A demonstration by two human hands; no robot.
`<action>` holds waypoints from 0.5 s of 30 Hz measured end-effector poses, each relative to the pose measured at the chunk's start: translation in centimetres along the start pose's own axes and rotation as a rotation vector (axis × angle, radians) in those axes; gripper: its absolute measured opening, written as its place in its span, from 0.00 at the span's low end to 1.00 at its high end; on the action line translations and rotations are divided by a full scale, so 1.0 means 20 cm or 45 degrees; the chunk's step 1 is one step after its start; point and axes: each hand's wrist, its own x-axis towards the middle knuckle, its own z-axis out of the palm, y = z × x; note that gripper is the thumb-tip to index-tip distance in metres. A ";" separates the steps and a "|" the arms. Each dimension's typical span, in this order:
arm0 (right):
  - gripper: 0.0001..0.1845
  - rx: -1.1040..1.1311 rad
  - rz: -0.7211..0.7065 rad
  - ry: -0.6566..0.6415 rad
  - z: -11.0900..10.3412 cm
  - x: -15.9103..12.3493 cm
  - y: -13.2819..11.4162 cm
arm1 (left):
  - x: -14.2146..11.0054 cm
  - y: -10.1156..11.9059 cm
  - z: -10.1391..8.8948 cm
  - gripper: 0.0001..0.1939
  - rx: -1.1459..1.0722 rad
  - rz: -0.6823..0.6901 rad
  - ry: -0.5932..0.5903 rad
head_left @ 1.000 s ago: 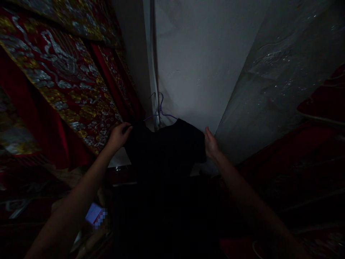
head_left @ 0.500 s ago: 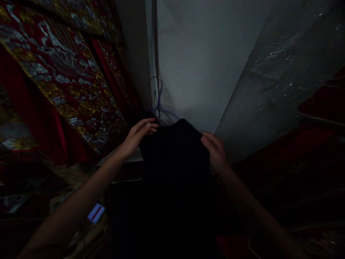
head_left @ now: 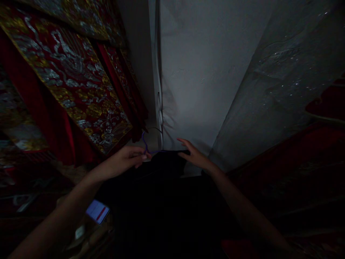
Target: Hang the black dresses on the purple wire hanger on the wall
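My left hand [head_left: 126, 160] is closed around the neck of a purple clothes hanger [head_left: 144, 141], whose hook rises above the fingers. From the hanger hangs a black short-sleeved shirt [head_left: 171, 162]; its lower part merges into the dark below. My right hand [head_left: 196, 156] is beside the shirt's right shoulder, thumb and fingers apart. Whether its thumb touches the cloth I cannot tell.
Red cloth embroidered in gold and silver [head_left: 72, 68] hangs at the left. Ahead is a pale wall [head_left: 207, 68] with a cable [head_left: 157, 61] down it. Clear plastic sheeting [head_left: 283, 61] covers the right side. A lit phone [head_left: 97, 211] lies low at the left.
My left hand has left the shirt's left shoulder and taken the hanger's neck. The hanger and shirt have come down and left. My right hand has moved inward and spread its fingers.
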 end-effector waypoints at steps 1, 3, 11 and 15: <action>0.23 0.068 0.021 -0.026 0.01 0.00 0.01 | 0.02 0.00 -0.03 0.17 0.075 0.080 0.103; 0.17 0.234 0.148 -0.037 0.02 0.01 0.00 | 0.09 -0.02 -0.08 0.16 0.189 0.199 0.348; 0.25 0.778 0.349 0.471 -0.17 0.36 -0.18 | 0.32 -0.07 -0.14 0.13 0.568 0.553 1.233; 0.25 0.848 0.228 0.620 -0.25 0.50 -0.22 | 0.31 -0.12 0.00 0.11 0.650 0.729 1.253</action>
